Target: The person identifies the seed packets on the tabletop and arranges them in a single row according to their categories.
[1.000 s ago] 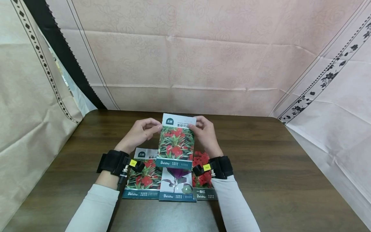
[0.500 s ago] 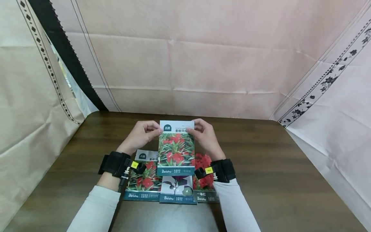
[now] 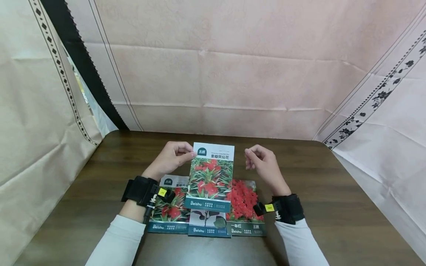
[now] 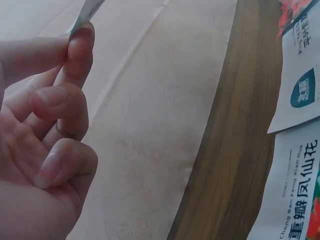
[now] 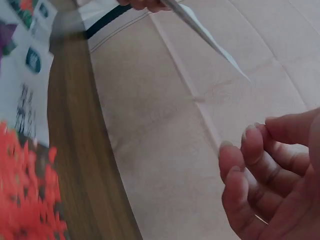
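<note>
Between its thumb and fingers, my left hand (image 3: 171,159) pinches the upper left edge of a seed packet (image 3: 211,177) with red flowers and a teal bottom band. In the left wrist view only a thin edge of that packet (image 4: 86,15) shows. My right hand (image 3: 266,166) is in the air to the packet's right, apart from it, with loosely curled fingers (image 5: 252,145) and nothing held. Below lie a similar red-flower packet (image 3: 173,212), a middle packet (image 3: 208,223) mostly hidden by the held one, and a packet of dense red blooms (image 3: 244,201).
The packets lie side by side on a brown wooden table (image 3: 332,207). Pale cloth (image 3: 233,81) hangs behind the table and along both sides. Each wrist wears a black strap (image 3: 141,190) with a small camera.
My right hand has let go of the upper packet and moved away to the right. The left hand still holds that packet, which now tilts slightly.
</note>
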{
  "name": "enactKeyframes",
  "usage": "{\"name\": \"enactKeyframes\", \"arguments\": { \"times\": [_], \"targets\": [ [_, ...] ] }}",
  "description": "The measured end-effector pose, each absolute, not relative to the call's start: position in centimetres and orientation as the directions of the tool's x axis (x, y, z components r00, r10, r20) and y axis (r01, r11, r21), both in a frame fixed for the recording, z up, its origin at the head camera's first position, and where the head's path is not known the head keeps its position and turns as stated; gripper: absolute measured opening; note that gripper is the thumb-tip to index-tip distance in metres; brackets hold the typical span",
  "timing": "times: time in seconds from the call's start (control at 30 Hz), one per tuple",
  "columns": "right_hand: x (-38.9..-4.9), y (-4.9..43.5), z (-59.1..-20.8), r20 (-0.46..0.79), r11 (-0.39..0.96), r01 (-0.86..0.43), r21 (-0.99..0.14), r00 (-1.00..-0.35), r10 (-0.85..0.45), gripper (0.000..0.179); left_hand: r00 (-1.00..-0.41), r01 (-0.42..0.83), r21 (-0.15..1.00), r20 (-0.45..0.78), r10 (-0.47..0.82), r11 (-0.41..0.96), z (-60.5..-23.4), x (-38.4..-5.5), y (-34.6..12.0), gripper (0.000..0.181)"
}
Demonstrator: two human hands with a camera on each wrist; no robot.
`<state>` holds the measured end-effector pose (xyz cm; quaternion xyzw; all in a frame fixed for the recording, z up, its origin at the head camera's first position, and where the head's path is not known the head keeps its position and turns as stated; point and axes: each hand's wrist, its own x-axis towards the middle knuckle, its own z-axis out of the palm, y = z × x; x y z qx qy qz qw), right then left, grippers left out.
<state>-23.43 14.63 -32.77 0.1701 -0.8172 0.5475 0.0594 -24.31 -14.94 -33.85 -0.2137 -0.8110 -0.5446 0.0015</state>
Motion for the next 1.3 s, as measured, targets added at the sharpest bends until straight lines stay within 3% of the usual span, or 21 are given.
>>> {"name": "enactKeyframes", "arguments": {
  "times": [0.23,0.4,0.63,1.07,1.3],
  "targets": [
    [-22.1,15.6,-32.8,0.244,0.456,-0.340,-0.822,-0.935,-0.256,0.044,-0.902,0.360,0.884,0.248,0.352,0.299,-33.4,-24.0,-14.0,0.012],
    [-21.9,15.1,-32.6,0.226,0.397,-0.337,-0.854,-0.927,-0.301,0.027,-0.893,0.383,0.875,0.269,0.360,0.296,-33.1,-23.7,-13.3,0.011],
    [-22.3,15.3,-32.8,0.282,0.414,-0.388,-0.824,-0.913,-0.295,0.031,-0.886,0.385,0.864,0.249,0.390,0.324,-32.9,-23.3,-11.9,0.010],
    [-22.2,17.9,-31.2,0.267,0.462,-0.395,-0.794,-0.910,-0.318,0.026,-0.861,0.372,0.865,0.185,0.473,0.338,-33.2,-22.7,-9.7,0.015],
    [-24.4,22.6,-33.0,0.163,0.529,-0.322,-0.785,-0.932,-0.325,0.021,-0.843,0.385,0.868,0.193,0.502,0.312,-33.5,-22.8,-9.5,0.016]
  ]
}}
